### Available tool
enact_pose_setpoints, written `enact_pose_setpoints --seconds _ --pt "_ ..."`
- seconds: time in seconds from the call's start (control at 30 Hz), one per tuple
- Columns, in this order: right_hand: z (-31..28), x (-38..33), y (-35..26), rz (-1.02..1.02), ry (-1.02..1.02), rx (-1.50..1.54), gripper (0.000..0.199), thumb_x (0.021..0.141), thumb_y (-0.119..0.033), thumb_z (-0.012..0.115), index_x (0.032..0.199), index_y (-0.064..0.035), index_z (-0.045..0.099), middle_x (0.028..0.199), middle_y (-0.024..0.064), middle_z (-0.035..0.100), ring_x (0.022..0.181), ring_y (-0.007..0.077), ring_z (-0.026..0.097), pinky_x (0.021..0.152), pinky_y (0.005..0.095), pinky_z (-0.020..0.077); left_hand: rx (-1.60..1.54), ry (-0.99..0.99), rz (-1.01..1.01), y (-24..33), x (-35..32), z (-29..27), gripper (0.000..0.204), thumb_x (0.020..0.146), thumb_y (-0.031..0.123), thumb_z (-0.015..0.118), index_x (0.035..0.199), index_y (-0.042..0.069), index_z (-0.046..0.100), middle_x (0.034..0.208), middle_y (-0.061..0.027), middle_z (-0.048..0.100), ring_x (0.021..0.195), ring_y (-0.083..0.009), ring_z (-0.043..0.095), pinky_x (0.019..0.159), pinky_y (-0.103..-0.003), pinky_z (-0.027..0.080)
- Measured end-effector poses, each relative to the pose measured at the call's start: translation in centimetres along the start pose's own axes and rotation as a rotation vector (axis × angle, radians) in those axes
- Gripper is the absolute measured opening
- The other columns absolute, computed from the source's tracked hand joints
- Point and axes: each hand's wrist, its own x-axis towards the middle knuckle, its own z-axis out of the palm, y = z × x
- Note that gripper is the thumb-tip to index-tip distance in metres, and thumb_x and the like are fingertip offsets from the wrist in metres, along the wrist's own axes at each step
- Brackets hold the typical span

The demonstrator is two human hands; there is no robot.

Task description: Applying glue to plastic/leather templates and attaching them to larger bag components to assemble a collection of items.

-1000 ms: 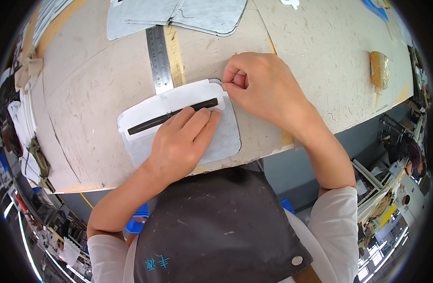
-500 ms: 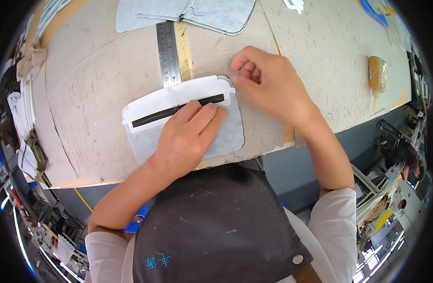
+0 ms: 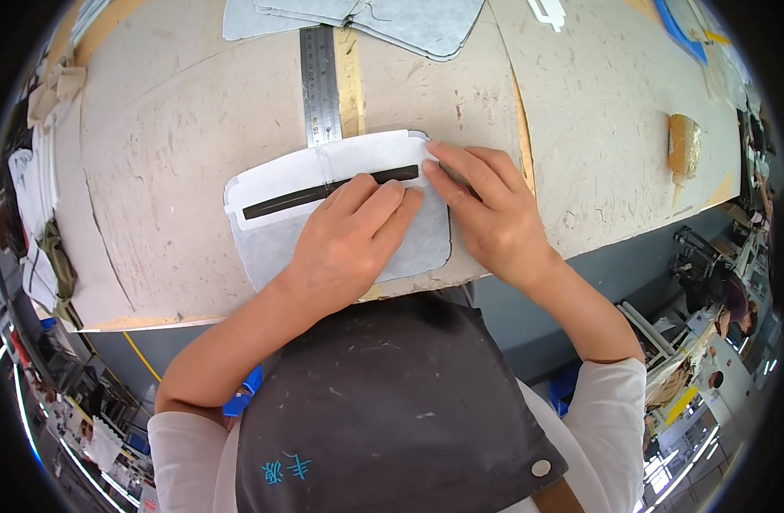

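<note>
A grey fabric-like panel (image 3: 302,250) with rounded corners lies on the table. Along its far part sits a white piece (image 3: 285,171) with a long slot, in which a dark strip, perhaps a zipper (image 3: 281,204), shows. My left hand (image 3: 345,244) lies over the panel, its fingers stretched out and pressing near the right part of the slot. At the white piece's right end, my right hand (image 3: 499,214) brings thumb and forefinger close together on the edge. Whatever is between those fingertips is too small to make out.
A steel ruler (image 3: 321,85) lies beyond the panel, beside a yellowish tape strip (image 3: 350,85). Stacked grey panels (image 3: 417,26) are at the far edge. To the right are a tape-wrapped tool (image 3: 684,147) and a white cut-out piece (image 3: 549,12). The table's near edge runs before my apron.
My right hand has come down and left from above the table to the white piece's right end. My left hand stays on the panel. The view has shifted slightly.
</note>
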Motion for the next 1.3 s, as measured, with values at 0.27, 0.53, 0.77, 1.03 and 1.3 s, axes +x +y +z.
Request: enact_pose_setpoints --seconds 0.27,0.53,0.77,1.03,1.3 --pt "-1.4 -0.1 -1.1 -0.076 -0.196 -0.229 0.040 0.070 -0.007 0.059 0.108 0.0055 0.062 0.130 0.0105 0.051 0.106 0.0241 0.051 0.084 0.0330 0.0451 0.012 -0.011 -0.057 0.4 0.3 -0.5 0.035 0.063 -0.011 0.062 0.098 -0.005 0.063 0.107 -0.0126 0.058 0.090 -0.0253 0.056 0.074 -0.034 0.048" --pt "-2.2 0.5 -1.5 -0.114 -0.299 -0.321 0.040 0.070 -0.006 0.059 0.108 0.0057 0.062 0.131 0.0160 0.051 0.110 0.0251 0.051 0.088 0.0350 0.0439 0.120 -0.129 -0.066 -0.8 0.9 -1.0 0.046 0.069 -0.010 0.057 0.114 -0.003 0.061 0.127 -0.0118 0.056 0.122 -0.0274 0.051 0.098 -0.039 0.044" --pt "-2.4 0.4 -2.1 -0.080 -0.297 -0.220 0.041 0.070 -0.005 0.058 0.110 0.0045 0.062 0.130 0.0190 0.051 0.111 0.0279 0.052 0.088 0.0356 0.0440 0.104 -0.147 -0.076 -0.9 0.7 -1.0 0.046 0.070 -0.010 0.056 0.115 -0.002 0.061 0.129 -0.0107 0.055 0.125 -0.0264 0.049 0.101 -0.041 0.043" --pt "-2.4 0.7 -2.2 -0.063 -0.306 -0.260 0.042 0.069 -0.003 0.058 0.110 0.0044 0.062 0.129 0.0192 0.052 0.110 0.0288 0.052 0.087 0.0360 0.0457 0.085 -0.162 -0.050 -1.2 0.5 -1.6 0.046 0.069 -0.010 0.057 0.113 0.002 0.063 0.128 -0.0081 0.056 0.125 -0.0271 0.048 0.101 -0.041 0.044" --pt "-1.6 -0.1 -1.9 -0.032 -0.212 -0.225 0.041 0.071 -0.002 0.058 0.111 0.0053 0.060 0.128 0.0155 0.053 0.111 0.0282 0.051 0.086 0.0364 0.0459 0.046 -0.089 -0.029 -1.7 -0.1 -1.4 0.043 0.065 -0.009 0.060 0.106 0.000 0.065 0.125 -0.0078 0.057 0.124 -0.0280 0.048 0.099 -0.043 0.046"
